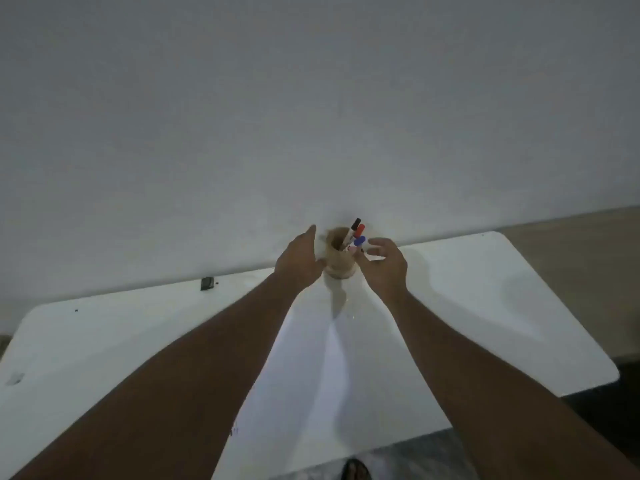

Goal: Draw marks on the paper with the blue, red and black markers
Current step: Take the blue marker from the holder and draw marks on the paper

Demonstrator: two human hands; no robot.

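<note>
A tan cylindrical holder (339, 259) stands at the far edge of the white table (502, 299), against the wall. Three markers lean out of it to the right: black cap (355, 223), red cap (361, 227) and blue cap (360, 241). My left hand (299, 261) is against the holder's left side, fingers spread, thumb low by the holder. My right hand (384, 261) hovers just right of the holder, its fingers curled and apart beside the blue marker, holding nothing that I can see. A white sheet of paper (311, 375) lies between my forearms.
A grey wall (311, 116) rises right behind the table. A small dark clip (207, 283) sits on the table's far edge at left. A dark smudge (15, 378) marks the left side. A sandalled foot (355, 471) shows below the near edge.
</note>
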